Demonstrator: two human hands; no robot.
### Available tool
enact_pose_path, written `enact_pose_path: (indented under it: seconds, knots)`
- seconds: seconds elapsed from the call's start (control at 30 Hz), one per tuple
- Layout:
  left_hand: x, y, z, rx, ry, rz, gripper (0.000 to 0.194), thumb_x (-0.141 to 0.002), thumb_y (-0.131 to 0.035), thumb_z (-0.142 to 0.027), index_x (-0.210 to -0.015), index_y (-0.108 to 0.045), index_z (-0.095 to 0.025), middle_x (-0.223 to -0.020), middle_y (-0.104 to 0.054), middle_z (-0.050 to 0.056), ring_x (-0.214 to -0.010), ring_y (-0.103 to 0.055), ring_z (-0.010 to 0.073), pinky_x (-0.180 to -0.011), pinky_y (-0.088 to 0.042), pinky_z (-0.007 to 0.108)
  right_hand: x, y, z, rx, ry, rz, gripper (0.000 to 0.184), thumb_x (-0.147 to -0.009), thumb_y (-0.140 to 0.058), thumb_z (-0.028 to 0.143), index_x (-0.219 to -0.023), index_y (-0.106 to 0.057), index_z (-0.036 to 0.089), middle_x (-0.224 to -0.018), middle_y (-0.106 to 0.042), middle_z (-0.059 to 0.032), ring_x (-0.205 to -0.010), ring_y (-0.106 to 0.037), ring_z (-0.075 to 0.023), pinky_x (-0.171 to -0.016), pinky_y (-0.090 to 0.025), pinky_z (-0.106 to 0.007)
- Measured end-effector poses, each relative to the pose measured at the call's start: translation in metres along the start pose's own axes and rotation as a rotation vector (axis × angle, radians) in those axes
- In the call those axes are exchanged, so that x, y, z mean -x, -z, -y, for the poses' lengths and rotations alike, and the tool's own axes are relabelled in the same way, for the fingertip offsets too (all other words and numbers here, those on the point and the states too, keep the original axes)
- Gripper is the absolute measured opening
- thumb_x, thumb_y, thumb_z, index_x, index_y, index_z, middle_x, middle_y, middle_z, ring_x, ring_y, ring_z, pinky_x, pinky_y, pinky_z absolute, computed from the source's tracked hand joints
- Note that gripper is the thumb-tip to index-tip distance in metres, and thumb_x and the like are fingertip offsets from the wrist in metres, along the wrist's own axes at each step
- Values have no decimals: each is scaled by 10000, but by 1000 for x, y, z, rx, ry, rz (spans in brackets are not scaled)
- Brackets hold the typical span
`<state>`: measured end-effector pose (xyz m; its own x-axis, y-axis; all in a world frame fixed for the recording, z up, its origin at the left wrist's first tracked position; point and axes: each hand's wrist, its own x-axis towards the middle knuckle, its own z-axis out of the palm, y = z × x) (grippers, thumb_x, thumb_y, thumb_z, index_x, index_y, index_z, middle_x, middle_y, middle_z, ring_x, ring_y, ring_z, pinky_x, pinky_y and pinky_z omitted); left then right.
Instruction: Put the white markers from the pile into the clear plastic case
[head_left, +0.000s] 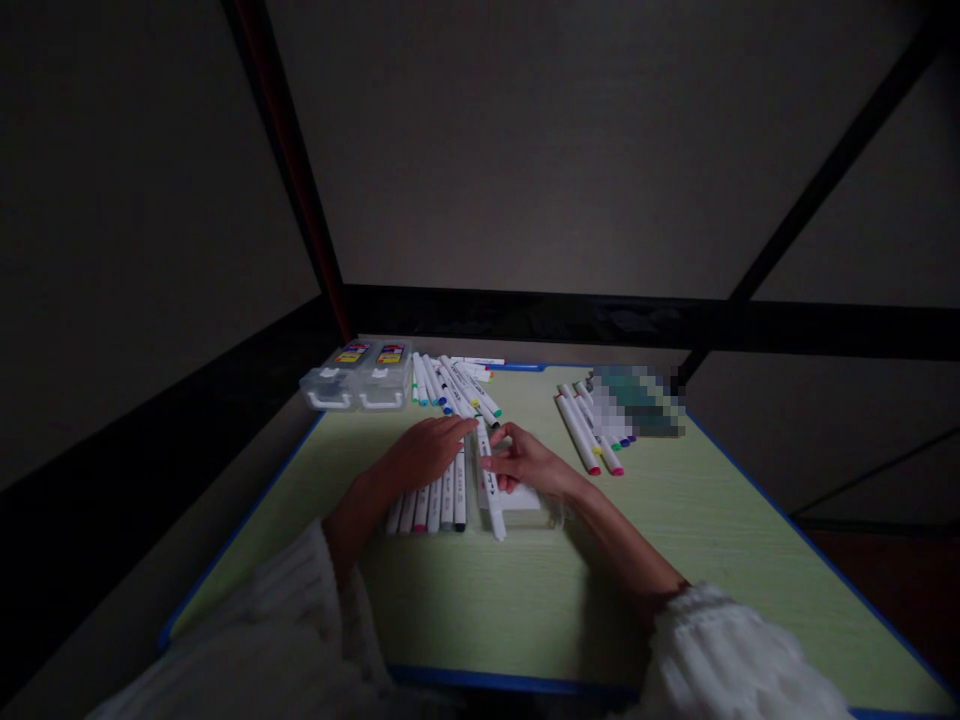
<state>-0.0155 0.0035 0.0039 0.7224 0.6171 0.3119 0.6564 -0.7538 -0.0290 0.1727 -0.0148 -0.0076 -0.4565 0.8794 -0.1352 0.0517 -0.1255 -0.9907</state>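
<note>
A white marker [491, 487] is pinched between the thumb and fingers of my right hand [531, 462], tilted above a pale box-like case [538, 516]. My left hand [426, 452] lies palm down with its fingers stretched out over a side-by-side row of markers [448, 500]. Its fingertips reach the upper end of the held marker; whether they grip it is hard to see. The upper part of the row is hidden under this hand. A loose pile of white markers with coloured ends [457, 385] lies just beyond my hands.
Two clear plastic cases with white handles [385, 392] stand at the back left. More markers [577, 435] lie to the right, beside a blurred-out greenish item [637, 400]. The light green table [705, 560] has a blue edge, with grey panels behind it.
</note>
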Motion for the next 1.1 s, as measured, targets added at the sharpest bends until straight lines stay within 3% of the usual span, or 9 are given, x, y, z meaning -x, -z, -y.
enact_pose_path:
  seconds: [0.2, 0.8, 1.1]
  knots:
    - [0, 0, 0, 7, -4, 11, 355, -833, -351, -127, -1179, -431, -135, -1127, -560, 100, -1025, -526, 189, -872, -428, 328, -4, -3, -4, 3, 54, -39, 471, -582, -693, 410, -782, -313, 218, -433, -502, 126, -365, -481, -61, -362, -376, -165]
    - [1, 0, 3, 109, 90, 20, 457, -769, -323, -39, -1216, -387, -114, -1183, -530, 121, -1082, -496, 186, -923, -391, 339, -4, -6, -6, 66, 8, -50, 430, -553, -722, 385, -673, -354, 195, -400, -503, 102, -365, -483, -55, -359, -377, -153]
    - [1, -13, 8, 194, 121, 4, 476, -798, -293, -58, -1262, -318, -164, -1213, -517, 98, -1096, -496, 164, -915, -397, 325, -6, -8, -6, 72, 6, -72, 411, -557, -720, 387, -641, -368, 194, -392, -502, 92, -351, -473, -57, -346, -360, -158]
